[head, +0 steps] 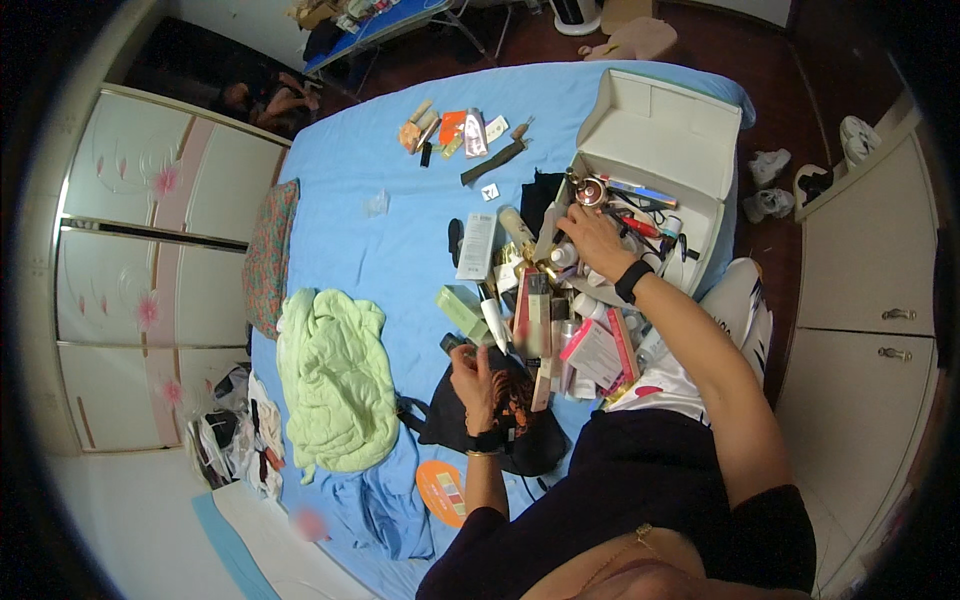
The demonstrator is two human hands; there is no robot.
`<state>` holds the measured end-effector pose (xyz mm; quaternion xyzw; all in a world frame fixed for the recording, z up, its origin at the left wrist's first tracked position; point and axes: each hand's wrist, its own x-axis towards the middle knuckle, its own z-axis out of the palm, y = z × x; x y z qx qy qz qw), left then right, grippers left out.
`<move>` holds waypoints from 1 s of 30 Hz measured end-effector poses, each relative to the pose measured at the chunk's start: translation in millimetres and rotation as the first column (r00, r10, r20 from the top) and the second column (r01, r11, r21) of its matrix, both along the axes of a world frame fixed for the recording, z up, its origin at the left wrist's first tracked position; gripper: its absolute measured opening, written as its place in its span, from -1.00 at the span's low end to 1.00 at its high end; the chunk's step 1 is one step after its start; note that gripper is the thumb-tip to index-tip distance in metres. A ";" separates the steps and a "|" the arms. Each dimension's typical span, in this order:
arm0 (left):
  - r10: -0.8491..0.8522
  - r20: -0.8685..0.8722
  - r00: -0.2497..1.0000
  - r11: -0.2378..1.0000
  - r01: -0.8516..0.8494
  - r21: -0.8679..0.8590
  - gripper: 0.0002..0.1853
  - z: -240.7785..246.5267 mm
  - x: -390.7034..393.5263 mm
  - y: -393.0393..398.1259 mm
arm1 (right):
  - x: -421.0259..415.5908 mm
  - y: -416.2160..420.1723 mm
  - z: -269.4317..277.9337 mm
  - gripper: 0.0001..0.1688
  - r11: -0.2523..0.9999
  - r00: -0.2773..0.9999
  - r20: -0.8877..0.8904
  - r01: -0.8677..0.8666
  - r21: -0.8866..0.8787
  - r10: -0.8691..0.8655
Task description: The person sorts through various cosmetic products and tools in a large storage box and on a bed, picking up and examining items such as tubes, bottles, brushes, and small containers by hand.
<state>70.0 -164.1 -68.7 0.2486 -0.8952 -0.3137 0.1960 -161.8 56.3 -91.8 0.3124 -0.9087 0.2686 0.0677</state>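
Note:
My right hand reaches over the near left edge of an open white cardboard box, fingers bent down among cosmetics. A pale flat piece lies at its fingertips; whether I grip it is unclear. Beside that hand stands a white-capped bottle. My left hand hovers at a black fabric item with orange embroidery. Its fingertips are close to a small dark container, and a hold on it cannot be made out. Between my hands lies a heap with a white tube, a green carton and a pink-and-white box.
A blue-sheeted bed carries everything. Further off lie a silver-pink tube, an orange packet and a dark strap-like item. To the left are a light green blanket and a patterned pillow. An orange disc rests near my left forearm.

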 end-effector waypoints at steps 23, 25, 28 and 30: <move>-0.680 -0.184 0.710 0.186 0.409 0.894 -0.65 67.9 -66.0 166.1 | 105.3 134.9 107.6 -0.78 0.525 0.543 0.745 0.534 -0.662 0.387; -0.699 -0.180 0.692 0.097 0.341 0.935 -0.63 69.7 -60.2 172.7 | 111.0 139.5 102.4 -0.78 0.523 0.546 0.742 0.532 -0.666 0.390; -0.710 -0.228 0.666 0.000 0.323 0.946 -0.62 68.5 -55.1 176.3 | 117.2 142.8 99.0 -0.77 0.510 0.524 0.750 0.551 -0.660 0.404; -0.708 -0.222 0.671 -0.006 0.309 0.951 -0.62 67.6 -52.7 176.6 | 120.0 143.2 94.8 -0.77 0.505 0.518 0.750 0.555 -0.661 0.412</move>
